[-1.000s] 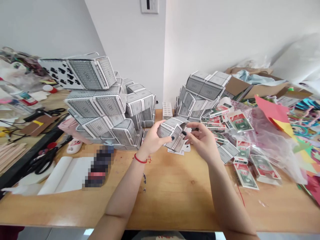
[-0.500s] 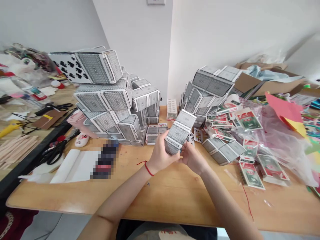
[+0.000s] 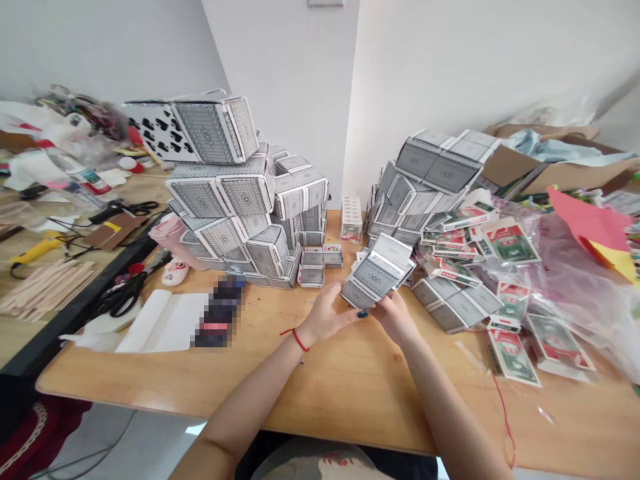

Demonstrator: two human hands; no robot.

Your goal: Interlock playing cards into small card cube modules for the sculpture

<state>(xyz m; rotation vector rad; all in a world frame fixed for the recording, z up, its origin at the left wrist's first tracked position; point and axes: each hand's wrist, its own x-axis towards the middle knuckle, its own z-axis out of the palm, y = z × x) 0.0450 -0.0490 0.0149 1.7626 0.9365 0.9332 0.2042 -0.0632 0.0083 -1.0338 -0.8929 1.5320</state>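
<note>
Between my two hands, above the wooden table, is a tilted block made of folded playing cards (image 3: 371,277) with grey patterned backs. My left hand (image 3: 330,315) grips its lower left side, with a red string around the wrist. At its lower right, my right hand (image 3: 393,317) holds it too, the fingers partly hidden behind the block. Close beyond stands a small low card tray (image 3: 313,275). To the right of my right hand lies another card block (image 3: 455,303) with the same grey backs.
Tall stacks of card blocks rise on the left (image 3: 245,197) and right (image 3: 435,167). Red-and-green card boxes (image 3: 510,241) and plastic wrap (image 3: 570,283) spread at right. Black scissors (image 3: 120,293), white paper (image 3: 160,323), and a yellow glue gun (image 3: 37,248) lie left.
The card block has tipped and turned in my hands and moved slightly right and down. My right hand has shifted beneath its right side. The whole view has swung a little left.
</note>
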